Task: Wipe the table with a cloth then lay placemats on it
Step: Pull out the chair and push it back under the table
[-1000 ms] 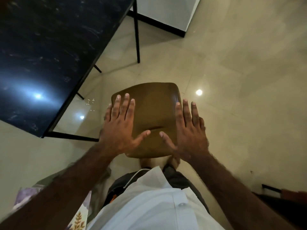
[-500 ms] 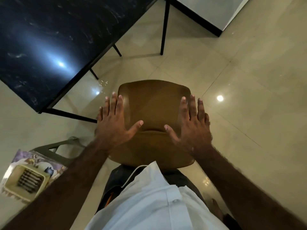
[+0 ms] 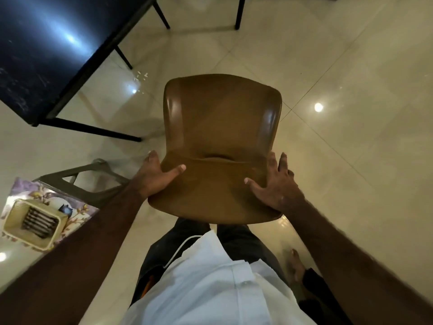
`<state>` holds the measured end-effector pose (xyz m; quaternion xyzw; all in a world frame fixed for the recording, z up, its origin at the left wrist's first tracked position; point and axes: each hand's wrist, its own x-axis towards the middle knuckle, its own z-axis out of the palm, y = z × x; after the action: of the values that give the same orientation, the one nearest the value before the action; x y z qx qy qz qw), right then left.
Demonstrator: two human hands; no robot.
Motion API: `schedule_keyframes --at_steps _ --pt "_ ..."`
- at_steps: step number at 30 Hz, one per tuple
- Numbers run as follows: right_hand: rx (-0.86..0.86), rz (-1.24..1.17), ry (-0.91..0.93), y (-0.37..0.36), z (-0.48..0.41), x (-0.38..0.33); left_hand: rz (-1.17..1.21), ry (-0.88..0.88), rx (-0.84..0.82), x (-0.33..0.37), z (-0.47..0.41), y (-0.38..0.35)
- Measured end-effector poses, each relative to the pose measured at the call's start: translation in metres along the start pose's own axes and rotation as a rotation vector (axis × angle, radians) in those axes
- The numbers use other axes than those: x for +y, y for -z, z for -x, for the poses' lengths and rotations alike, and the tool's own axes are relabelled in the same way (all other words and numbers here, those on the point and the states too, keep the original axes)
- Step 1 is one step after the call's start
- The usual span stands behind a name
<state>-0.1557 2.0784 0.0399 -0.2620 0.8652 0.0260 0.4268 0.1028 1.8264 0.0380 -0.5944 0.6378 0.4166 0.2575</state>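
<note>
Head view looks straight down on a brown moulded chair (image 3: pixel 222 118) in the middle of the picture, its seat away from the person and its backrest towards them. The left hand (image 3: pixel 159 177) grips the left edge of the backrest, thumb laid across the front face and fingers curled round behind the edge. The right hand (image 3: pixel 274 184) lies against the right edge, thumb on the front face and fingers straight and spread along the outside; whether they hook behind the edge cannot be told. Whether the chair's legs stand on the floor (image 3: pixel 351 66) cannot be seen either. The counter (image 3: pixel 46 55) fills the upper left, a glossy black top on thin black legs, its near corner apart from the chair on the left. A few small white bits (image 3: pixel 141 76) lie on the cream tiles between the counter's legs. Lower left, a cream slatted box (image 3: pixel 32 222) sits on a floral-printed surface (image 3: pixel 77 207), with a grey frame (image 3: pixel 93 181) just beside it. A white shirt (image 3: pixel 210 289) covers the bottom centre, and a bare foot (image 3: pixel 296 266) shows to its right.
</note>
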Motion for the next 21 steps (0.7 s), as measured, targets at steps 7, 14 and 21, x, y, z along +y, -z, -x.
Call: schedule_keyframes --at_steps 7,14,21 --pt "-0.099 -0.191 -0.154 -0.004 -0.007 -0.002 0.299 0.226 -0.183 0.0 -0.015 0.004" --pt "-0.386 -0.941 -0.58 0.003 -0.013 0.018 0.486 0.43 -0.388 -0.013 -0.027 0.002" --pt "-0.351 -0.93 -0.588 0.013 -0.014 0.015 0.496 0.378 -0.304 -0.001 -0.019 0.003"
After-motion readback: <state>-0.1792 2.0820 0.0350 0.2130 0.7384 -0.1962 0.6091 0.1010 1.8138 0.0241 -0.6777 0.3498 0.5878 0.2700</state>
